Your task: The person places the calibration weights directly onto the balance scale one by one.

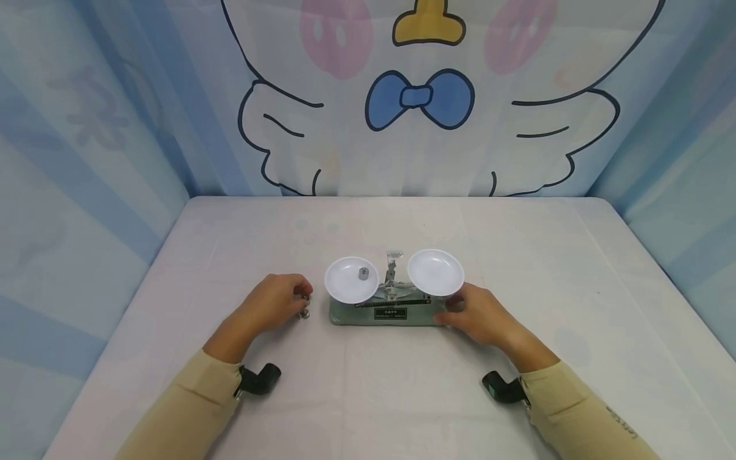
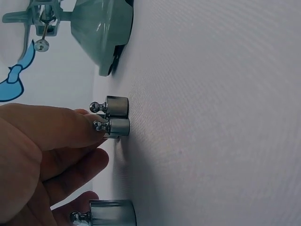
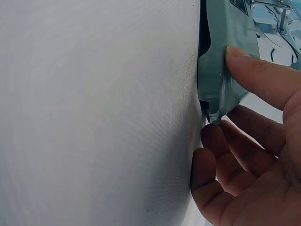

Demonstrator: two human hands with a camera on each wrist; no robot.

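Observation:
A green balance scale (image 1: 356,313) with two white pans stands on the table. On its left pan (image 1: 339,287) sits a small metal weight (image 1: 363,273); the right pan (image 1: 436,271) holds nothing. My left hand (image 1: 275,301) is left of the scale, its thumb and fingertips pinching at the knobs of small metal weights (image 2: 117,107) that stand upright close together. A larger weight (image 2: 112,213) stands apart, by the lower fingers. My right hand (image 1: 480,314) grips the right end of the scale's base (image 3: 221,70), thumb (image 3: 254,70) on the front face and fingers around the end.
A white cloth covers the table (image 1: 379,396). Behind it hangs a printed curtain (image 1: 420,153) with a cartoon figure, and more curtain closes in both sides. Black wrist cameras (image 1: 261,379) are strapped at both cuffs.

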